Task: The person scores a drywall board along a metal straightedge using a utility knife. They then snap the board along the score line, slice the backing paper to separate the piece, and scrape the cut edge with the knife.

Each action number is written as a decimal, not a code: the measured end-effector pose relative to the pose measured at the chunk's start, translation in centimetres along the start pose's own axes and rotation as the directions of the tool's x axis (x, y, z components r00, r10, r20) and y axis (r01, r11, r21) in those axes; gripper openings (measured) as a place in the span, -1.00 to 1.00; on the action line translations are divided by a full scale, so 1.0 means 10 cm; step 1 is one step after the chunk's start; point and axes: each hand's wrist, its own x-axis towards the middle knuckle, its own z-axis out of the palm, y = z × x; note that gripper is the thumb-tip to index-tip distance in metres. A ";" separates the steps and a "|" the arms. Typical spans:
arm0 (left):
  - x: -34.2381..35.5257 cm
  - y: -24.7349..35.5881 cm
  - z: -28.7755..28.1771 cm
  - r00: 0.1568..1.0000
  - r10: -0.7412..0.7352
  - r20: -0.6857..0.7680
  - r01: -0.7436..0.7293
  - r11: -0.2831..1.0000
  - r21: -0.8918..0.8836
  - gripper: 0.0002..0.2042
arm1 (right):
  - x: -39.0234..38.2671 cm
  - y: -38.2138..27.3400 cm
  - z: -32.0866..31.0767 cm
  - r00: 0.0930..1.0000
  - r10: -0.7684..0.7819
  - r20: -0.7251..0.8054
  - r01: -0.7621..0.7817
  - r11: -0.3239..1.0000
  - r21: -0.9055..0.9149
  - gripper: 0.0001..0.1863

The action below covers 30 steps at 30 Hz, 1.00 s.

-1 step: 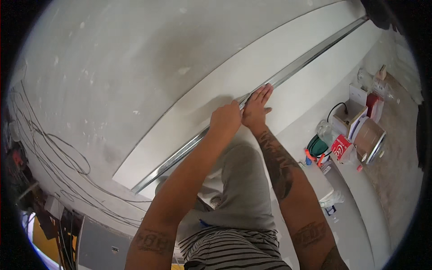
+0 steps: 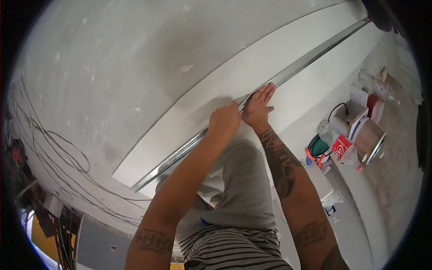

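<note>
A long, shiny metal profile [image 2: 294, 67] runs diagonally along a long white board strip [image 2: 193, 101]. My left hand [image 2: 224, 118] is closed in a fist against the profile near its middle. What its fingers grip is hidden; a small dark and metallic bit [image 2: 243, 104] shows between my two hands. Just to the right, my right hand [image 2: 257, 107] lies flat across the profile with fingers stretched out, pressing on it and the board. The thumb points off to the right over the white surface. My left forearm covers part of the profile's lower end.
Loose grey cables [image 2: 58, 153] hang at the left. At the right are a clear bottle with a red label [image 2: 341, 147], a brown bucket [image 2: 370, 137], an open box [image 2: 348, 116] and a green reel [image 2: 318, 146]. A bare grey surface [image 2: 135, 67] stretches beyond the board.
</note>
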 end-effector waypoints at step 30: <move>-1.37 -1.50 0.13 0.889 0.094 -0.448 -0.156 0.982 -0.105 -0.73 | -0.02 -0.03 0.01 0.997 0.021 0.078 -0.031 0.991 0.131 0.73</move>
